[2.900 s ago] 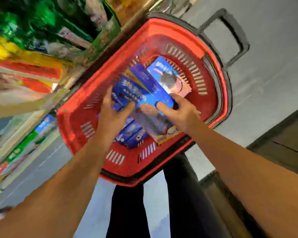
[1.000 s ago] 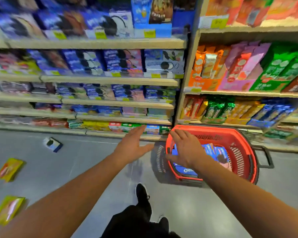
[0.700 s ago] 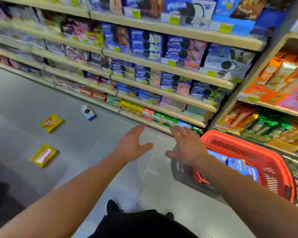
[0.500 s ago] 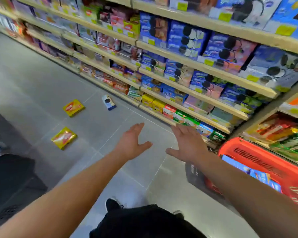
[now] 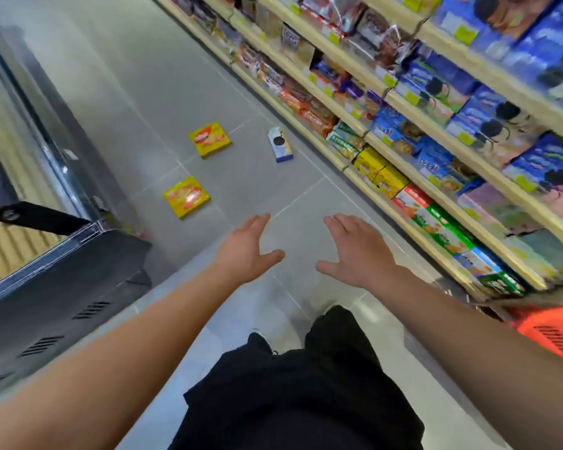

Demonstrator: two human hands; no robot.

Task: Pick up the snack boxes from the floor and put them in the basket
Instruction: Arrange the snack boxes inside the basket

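Off to the left of the left hand, a dark freezer cabinet is bordering the aisle. The left hand is hovering above the grey floor with fingers spread and thumb out, holding nothing. Beyond its fingertips and to the left, the near yellow snack box is lying flat; farther ahead sits the second yellow snack box, and ahead between the two hands the white-and-blue snack box is resting close to the bottom shelf. The right hand is likewise hanging open and empty, level with the left. To its right, stocked shelves are running along the aisle, and behind that wrist, at the right edge, a corner of the red basket is showing.

The step in hand looks like approaching the remaining boxes. It would likely go best taking the near yellow one first, sliding fingers under a long edge since it lies flat, and avoiding brushing stock off the low shelf.
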